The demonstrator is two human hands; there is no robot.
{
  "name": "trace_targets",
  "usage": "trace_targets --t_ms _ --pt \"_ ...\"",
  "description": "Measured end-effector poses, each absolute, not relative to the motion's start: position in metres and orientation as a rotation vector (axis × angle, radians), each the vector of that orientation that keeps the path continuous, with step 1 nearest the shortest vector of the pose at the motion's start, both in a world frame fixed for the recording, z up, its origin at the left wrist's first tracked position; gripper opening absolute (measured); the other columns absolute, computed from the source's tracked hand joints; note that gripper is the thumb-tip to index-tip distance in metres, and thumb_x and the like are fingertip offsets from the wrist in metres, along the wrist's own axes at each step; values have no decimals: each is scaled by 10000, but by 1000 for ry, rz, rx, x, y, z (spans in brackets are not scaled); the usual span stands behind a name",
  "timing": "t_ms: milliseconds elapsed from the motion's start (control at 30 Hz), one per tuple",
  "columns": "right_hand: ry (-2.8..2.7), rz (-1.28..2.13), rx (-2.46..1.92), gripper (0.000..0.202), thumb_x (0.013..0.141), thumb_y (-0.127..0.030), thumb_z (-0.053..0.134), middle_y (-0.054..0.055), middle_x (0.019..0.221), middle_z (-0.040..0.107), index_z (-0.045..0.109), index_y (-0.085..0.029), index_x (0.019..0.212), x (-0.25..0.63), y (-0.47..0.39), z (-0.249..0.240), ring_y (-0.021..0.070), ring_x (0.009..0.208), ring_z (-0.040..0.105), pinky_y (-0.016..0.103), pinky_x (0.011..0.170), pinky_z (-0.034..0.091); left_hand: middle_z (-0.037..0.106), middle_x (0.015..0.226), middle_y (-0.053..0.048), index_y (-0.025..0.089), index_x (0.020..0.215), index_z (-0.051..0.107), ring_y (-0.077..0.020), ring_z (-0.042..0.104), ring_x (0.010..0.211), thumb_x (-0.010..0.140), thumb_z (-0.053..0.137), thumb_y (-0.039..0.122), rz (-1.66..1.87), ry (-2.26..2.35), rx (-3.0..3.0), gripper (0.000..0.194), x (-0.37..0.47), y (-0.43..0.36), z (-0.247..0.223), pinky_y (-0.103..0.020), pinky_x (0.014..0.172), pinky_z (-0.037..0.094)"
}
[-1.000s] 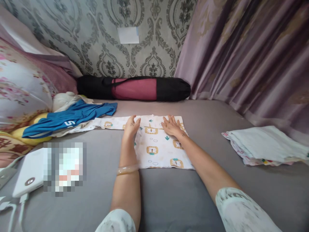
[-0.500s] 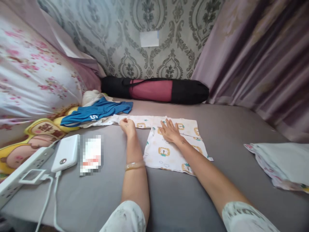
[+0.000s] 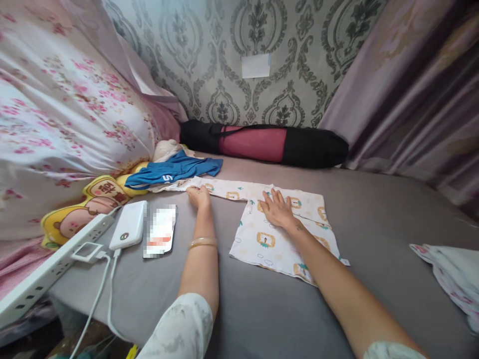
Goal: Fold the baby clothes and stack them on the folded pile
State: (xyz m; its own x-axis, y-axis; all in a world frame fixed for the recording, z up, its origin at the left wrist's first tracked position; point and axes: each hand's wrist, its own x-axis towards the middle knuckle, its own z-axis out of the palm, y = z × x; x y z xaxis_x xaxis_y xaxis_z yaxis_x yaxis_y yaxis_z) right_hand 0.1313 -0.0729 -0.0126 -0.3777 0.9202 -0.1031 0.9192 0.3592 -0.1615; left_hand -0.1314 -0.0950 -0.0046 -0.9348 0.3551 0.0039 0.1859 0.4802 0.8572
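A small white shirt (image 3: 249, 234) printed with yellow lion faces lies spread on the grey bed sheet, one sleeve (image 3: 232, 194) stretched out to the left. At that sleeve's cuff end, my left hand (image 3: 199, 196) is closed, its fingers gripping the lower edge of the cloth. The fingertips are partly hidden. Flat on the shirt's upper body rests my right hand (image 3: 277, 208), fingers spread, pressing on the fabric. One layer of the shirt front shows an open edge right of this hand. My right forearm covers part of the lower hem.
Blue clothing (image 3: 175, 169) lies past the cuff, beside a yellow plush toy (image 3: 71, 224). At left are a white power bank (image 3: 129, 224), a blurred phone-like item (image 3: 160, 232) and a power strip (image 3: 56, 269). A black-and-red bag (image 3: 254, 143) lies behind; folded cloth (image 3: 456, 279) at right.
The view has turned left, so everything sits further right. My left hand has slid left along the sleeve towards its end. My right hand stays flat on the shirt.
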Motion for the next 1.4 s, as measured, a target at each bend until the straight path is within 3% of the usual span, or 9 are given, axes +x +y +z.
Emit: trace_targets --t_ms 67,167,333,600,867,1033,1167,1267,1400 --pt "-2578 345 -1761 588 989 -504 179 99 1608 136 249 -269 1523 131 -72 -7 297 1466 88 587 1125 78 637 1023 -156 184 949 510 -301 603 1095 779 571 254 1480 2534 470 194 -138 -93 -7 -423 919 462" --pt "-2569 304 -1699 522 991 -454 229 112 1551 298 452 -244 1414 126 -66 2 298 1425 208 572 1117 111 648 960 -142 207 839 516 -314 612 1067 725 641 281 1567 2489 431 185 -149 -87 -15 -441 931 460" --pt "-2599 193 -1429 375 973 -277 331 86 1397 494 632 -194 1181 103 -49 5 238 1265 387 386 1067 266 640 782 -76 214 674 519 -284 643 949 661 632 222 1628 2374 397 114 -167 -75 -27 -407 932 465" --pt "-2727 396 -1413 475 950 -423 397 72 1486 390 478 -227 1376 88 -38 2 296 1303 334 424 1047 298 598 677 6 168 797 539 -157 661 764 730 543 159 2029 1556 233 67 -161 -63 5 -279 722 548" --pt "-2844 520 -1529 733 861 -599 470 88 1562 243 322 -257 1493 84 -25 15 338 1383 230 448 1095 239 709 841 -65 145 934 633 -175 677 955 903 397 123 1996 922 376 239 -144 -65 36 -305 824 565" --pt "-2872 630 -1583 968 713 -741 556 107 1532 244 258 -290 1516 77 -12 22 367 1357 261 453 1071 270 704 831 -36 147 883 620 -107 685 845 915 448 111 1967 753 379 179 -121 -65 57 -207 806 536" --pt "-2853 705 -1707 1068 653 -749 613 117 1536 224 215 -291 1531 69 -7 30 391 1377 227 484 1069 274 698 769 -24 156 839 607 -115 682 796 879 498 110 1959 657 435 124 -100 -62 66 -227 817 529" --pt "-2757 721 -1646 956 686 -689 653 144 1487 343 370 -232 1476 71 -11 31 379 1356 300 445 1057 311 693 777 -15 167 813 586 -124 678 783 837 570 153 1978 697 539 32 -85 -59 67 -237 794 524" --pt "-2241 800 -1460 471 894 -509 528 121 1280 594 618 -177 1215 98 -23 28 269 1189 538 329 964 415 679 798 0 179 827 549 -125 673 775 770 678 244 2009 821 683 155 -62 -57 69 -242 761 509"
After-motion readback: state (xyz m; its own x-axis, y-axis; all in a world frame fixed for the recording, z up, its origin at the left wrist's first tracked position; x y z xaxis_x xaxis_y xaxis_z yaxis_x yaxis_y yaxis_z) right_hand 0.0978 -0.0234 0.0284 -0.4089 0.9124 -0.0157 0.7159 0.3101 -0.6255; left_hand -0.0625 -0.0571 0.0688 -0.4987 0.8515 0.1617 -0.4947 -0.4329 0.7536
